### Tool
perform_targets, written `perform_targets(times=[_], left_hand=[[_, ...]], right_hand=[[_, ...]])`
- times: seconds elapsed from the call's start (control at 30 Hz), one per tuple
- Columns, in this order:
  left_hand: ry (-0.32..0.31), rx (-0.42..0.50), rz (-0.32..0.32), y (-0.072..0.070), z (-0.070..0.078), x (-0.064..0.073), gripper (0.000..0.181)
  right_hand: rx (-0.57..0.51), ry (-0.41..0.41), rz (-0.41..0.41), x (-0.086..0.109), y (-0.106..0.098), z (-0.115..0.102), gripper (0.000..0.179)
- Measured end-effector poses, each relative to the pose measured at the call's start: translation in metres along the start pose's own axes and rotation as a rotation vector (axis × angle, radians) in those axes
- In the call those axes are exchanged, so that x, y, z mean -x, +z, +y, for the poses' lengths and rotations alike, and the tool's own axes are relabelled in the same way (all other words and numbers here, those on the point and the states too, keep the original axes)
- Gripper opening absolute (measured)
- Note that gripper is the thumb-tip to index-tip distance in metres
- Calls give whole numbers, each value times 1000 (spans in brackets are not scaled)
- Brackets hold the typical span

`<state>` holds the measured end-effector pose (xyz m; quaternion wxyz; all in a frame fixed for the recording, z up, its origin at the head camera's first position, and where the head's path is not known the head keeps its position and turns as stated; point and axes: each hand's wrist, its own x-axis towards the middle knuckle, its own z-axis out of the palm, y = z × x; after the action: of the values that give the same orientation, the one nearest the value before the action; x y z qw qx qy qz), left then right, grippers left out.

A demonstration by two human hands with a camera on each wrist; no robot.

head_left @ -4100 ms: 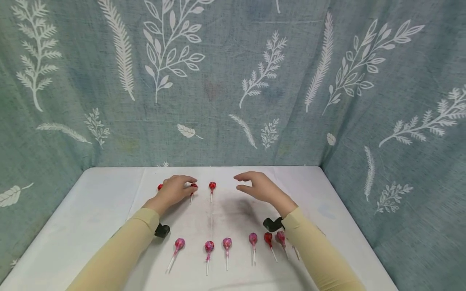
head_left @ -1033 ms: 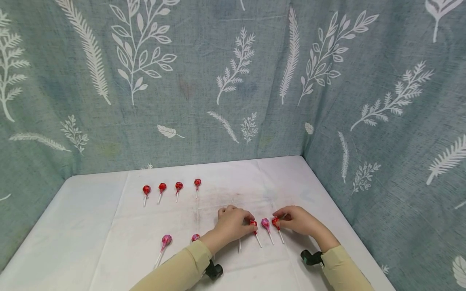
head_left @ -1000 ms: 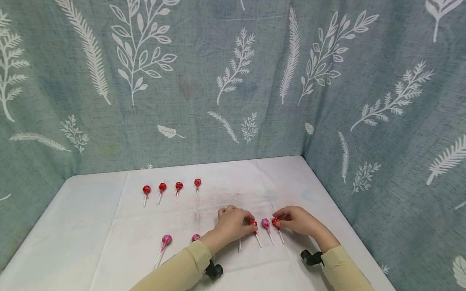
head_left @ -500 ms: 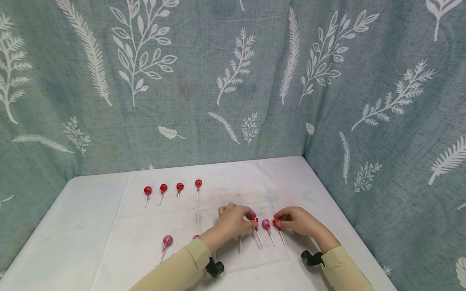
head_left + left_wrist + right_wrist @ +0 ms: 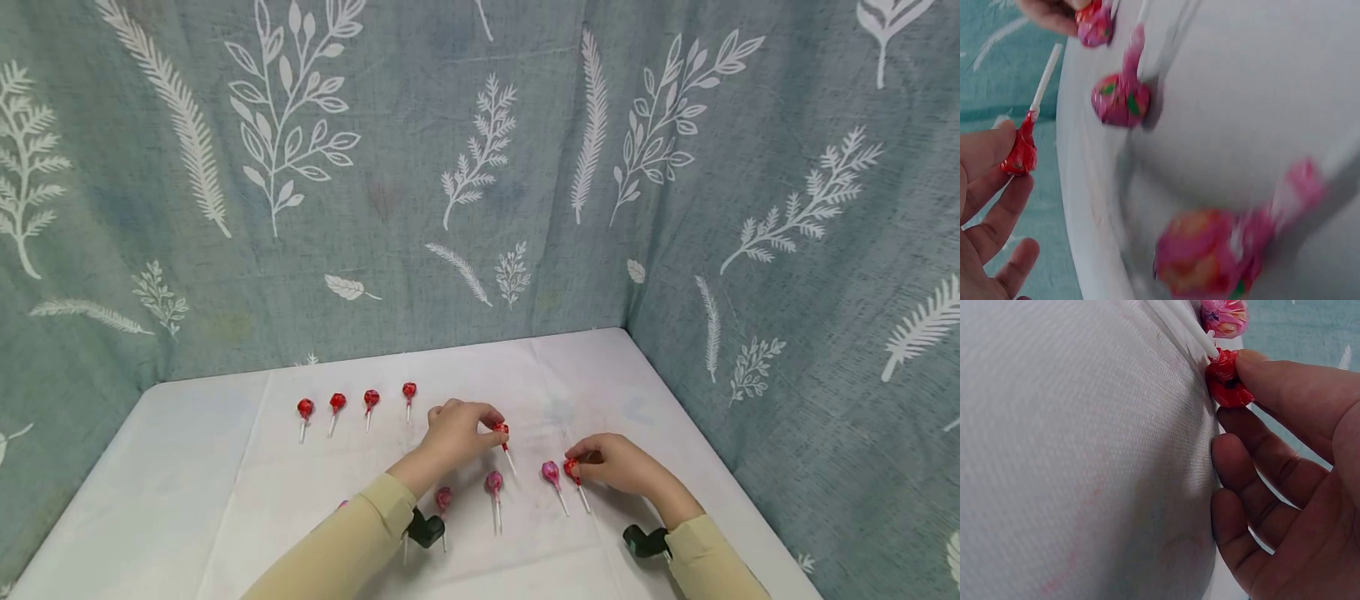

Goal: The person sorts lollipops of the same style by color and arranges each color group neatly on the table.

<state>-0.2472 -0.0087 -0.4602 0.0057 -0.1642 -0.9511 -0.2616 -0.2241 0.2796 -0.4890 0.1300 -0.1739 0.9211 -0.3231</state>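
Note:
My left hand (image 5: 457, 433) pinches a red lollipop (image 5: 1020, 153) by its wrapped head between thumb and fingers; its white stick points away from the palm, and in the left wrist view it hangs above the table. My right hand (image 5: 618, 462) pinches another red lollipop (image 5: 1230, 378) at the head, low over the cloth, its stick toward the table's near side. Just left of that one lies a pink lollipop (image 5: 551, 473). Between the two forearms are two more pink lollipops, one (image 5: 494, 482) below my left hand and one (image 5: 443, 499) beside the left wrist.
Four would be several: a row of red lollipops (image 5: 372, 398) lies at the back left of the white table (image 5: 187, 467). A pink head (image 5: 342, 504) peeks from behind the left sleeve (image 5: 330, 542). A leaf-patterned curtain (image 5: 420, 192) stands behind and at the sides.
My left hand has lifted its red lollipop and carried it left and toward the back, away from the pink one. My right hand stays at its red lollipop.

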Motion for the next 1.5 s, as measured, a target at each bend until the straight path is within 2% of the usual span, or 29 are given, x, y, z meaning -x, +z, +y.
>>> perform_targets(times=[0.27, 0.57, 0.73, 1.07, 1.23, 1.5], left_hand=[[-29, -18, 13, -11, -21, -16, 29], [-92, -12, 48, -28, -48, -30, 27], [-115, -36, 57, -31, -63, -37, 26], [-171, -49, 29, -39, -86, -54, 27], [-196, -65, 13, -39, -97, -63, 26], [-209, -77, -8, -30, -113, -80, 27]], right_hand=[[0, -7, 6, 0, -3, 1, 23], [-17, -6, -15, -1, -2, 6, 23], [-23, 7, -20, 1, 1, 6, 23], [-27, 5, -15, -1, 4, 4, 24], [-26, 9, -14, -3, 6, 4, 23], [-38, 17, -7, -3, 4, 7, 25]])
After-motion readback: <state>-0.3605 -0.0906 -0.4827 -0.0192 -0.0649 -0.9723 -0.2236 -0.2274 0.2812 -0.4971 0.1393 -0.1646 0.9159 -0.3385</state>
